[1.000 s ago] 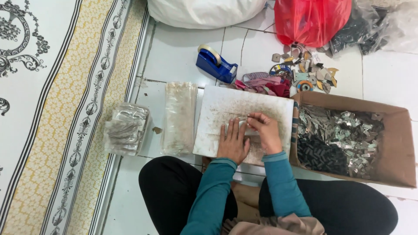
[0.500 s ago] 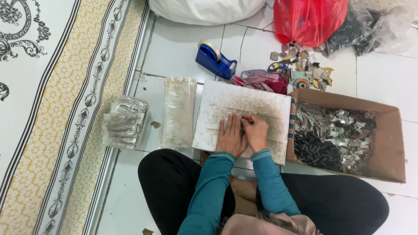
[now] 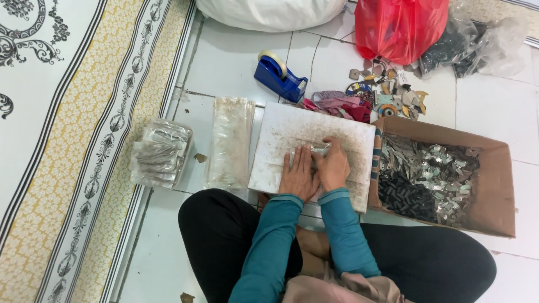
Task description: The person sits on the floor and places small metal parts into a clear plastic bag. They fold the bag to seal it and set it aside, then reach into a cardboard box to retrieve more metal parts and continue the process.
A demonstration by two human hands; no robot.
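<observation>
I sit on a tiled floor with a worn white board [image 3: 281, 140] in front of my knees. My left hand [image 3: 297, 174] lies flat on the board, fingers pressing on a small clear packet [image 3: 316, 150] of grey metal pieces. My right hand [image 3: 333, 165] sits close beside it, fingers curled onto the same packet. Both hands touch each other. Most of the packet is hidden under the fingers.
A cardboard box [image 3: 494, 185] of small metal and black parts stands to the right. Left of the board lie a stack of clear plastic bags [image 3: 230, 140] and a pile of filled packets [image 3: 160, 152]. Behind are a blue tape dispenser [image 3: 278, 76], a red bag [image 3: 400, 28] and scattered scraps [image 3: 387, 90].
My hands have drawn together and slid slightly up the board, the right hand settling down over the packet next to the left. The view has shifted a little.
</observation>
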